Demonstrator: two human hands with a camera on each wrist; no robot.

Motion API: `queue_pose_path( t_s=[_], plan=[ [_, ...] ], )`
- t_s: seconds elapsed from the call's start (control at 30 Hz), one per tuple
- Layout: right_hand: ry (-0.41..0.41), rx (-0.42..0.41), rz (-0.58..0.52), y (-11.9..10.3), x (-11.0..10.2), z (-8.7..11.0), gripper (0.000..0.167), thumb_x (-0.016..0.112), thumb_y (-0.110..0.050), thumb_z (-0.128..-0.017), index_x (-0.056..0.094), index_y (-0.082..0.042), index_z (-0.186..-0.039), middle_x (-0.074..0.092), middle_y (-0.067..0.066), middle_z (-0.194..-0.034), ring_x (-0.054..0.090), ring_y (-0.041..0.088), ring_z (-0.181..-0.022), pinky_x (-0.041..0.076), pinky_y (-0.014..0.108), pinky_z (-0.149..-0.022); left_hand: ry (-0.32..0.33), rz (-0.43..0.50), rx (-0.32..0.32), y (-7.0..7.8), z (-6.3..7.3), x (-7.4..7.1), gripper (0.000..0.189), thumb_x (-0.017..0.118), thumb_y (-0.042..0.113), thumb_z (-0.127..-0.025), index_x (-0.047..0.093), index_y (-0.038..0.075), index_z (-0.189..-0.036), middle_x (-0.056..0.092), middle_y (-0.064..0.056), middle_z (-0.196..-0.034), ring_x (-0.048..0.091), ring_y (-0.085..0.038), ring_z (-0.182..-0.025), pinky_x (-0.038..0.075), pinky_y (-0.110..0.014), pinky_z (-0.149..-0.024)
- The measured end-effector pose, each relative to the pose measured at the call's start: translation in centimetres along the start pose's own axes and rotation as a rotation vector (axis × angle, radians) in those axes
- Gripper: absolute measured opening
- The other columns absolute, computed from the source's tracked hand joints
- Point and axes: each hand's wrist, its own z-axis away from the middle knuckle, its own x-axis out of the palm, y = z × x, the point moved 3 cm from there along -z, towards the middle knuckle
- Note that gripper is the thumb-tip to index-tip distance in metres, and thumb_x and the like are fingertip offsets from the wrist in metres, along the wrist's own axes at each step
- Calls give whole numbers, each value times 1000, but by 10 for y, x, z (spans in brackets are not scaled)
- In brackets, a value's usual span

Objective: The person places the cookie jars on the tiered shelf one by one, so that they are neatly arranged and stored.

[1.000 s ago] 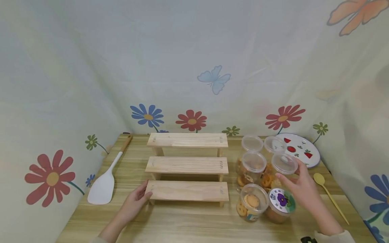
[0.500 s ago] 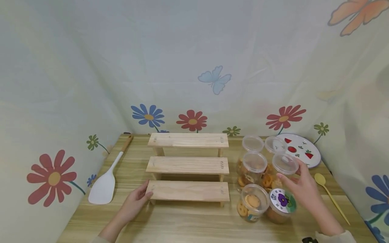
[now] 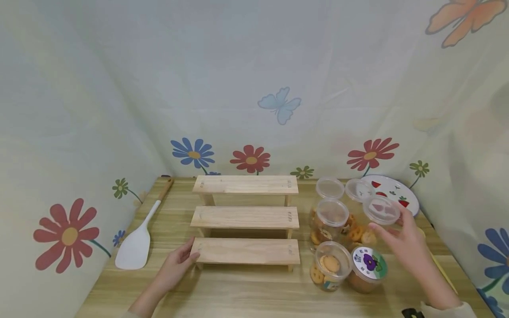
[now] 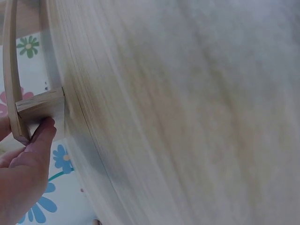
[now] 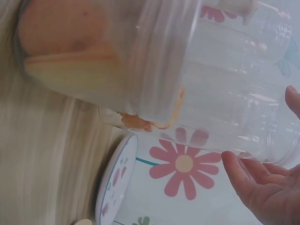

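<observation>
My left hand (image 3: 175, 266) grips the left end of the lowest board of a three-tier wooden stand (image 3: 245, 251). In the left wrist view its fingers rest against the board and the short leg (image 4: 41, 105) beneath. My right hand (image 3: 411, 245) holds a clear plastic jar (image 3: 381, 211) near its lid, thumb and fingers on opposite sides. The jar leans to the right and has small cookies low inside. Directly in front of it stands a jar with a purple-flower lid (image 3: 369, 263). In the right wrist view the fingers (image 5: 239, 176) touch the clear wall near its top.
Several other clear cookie jars (image 3: 332, 213) stand close together left of and behind the held one. A patterned plate (image 3: 411, 196) lies behind, and a yellow spoon (image 3: 443, 269) is at the right. A white spatula (image 3: 134, 247) lies left of the stand.
My right hand has moved slightly right and up, tilting the held jar away from its neighbours. The left hand stays on the stand.
</observation>
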Motion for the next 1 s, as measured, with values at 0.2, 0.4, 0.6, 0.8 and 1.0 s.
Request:
queue_pose_path(
  t_s=[0.2, 0.4, 0.6, 0.8, 1.0],
  plan=[
    [8, 16, 66, -4, -8, 0, 85, 71, -33, -89, 21, 1, -148, 46, 33, -123, 53, 49, -104, 52, 12, -64, -2, 7, 0, 1, 1, 0, 63, 61, 17, -96, 31, -13, -143, 30, -28, -147, 40, -38, -129, 40, -31, -101],
    [25, -3, 69, -5, -15, -1, 81, 72, -30, -89, 24, 2, -146, 49, 32, -119, 57, 49, -99, 51, 12, -61, -28, -7, -18, 4, -1, 0, 64, 61, 20, -97, 30, -12, -143, 31, -28, -147, 41, -39, -129, 41, -32, -100],
    [36, 20, 84, -5, -24, -3, 84, 69, -33, -90, 20, 5, -147, 45, 35, -124, 52, 50, -105, 45, 3, -64, -33, 20, -27, 6, -1, 0, 64, 60, 18, -97, 29, -12, -143, 29, -28, -148, 39, -38, -130, 40, -32, -101],
    [14, 82, 84, -8, -32, -3, 90, 66, -39, -92, 11, 2, -150, 36, 38, -135, 46, 52, -111, 49, 7, -64, -29, 24, -21, 6, 0, 0, 64, 60, 19, -97, 28, -12, -144, 29, -28, -148, 39, -38, -130, 40, -32, -101],
    [34, 73, 61, -16, -41, 0, 87, 66, -35, -91, 12, -2, -151, 39, 34, -135, 45, 49, -113, 43, 1, -65, -33, 32, -16, 4, 1, -1, 64, 60, 18, -97, 28, -13, -144, 30, -28, -147, 39, -37, -130, 40, -31, -101]
  ],
)
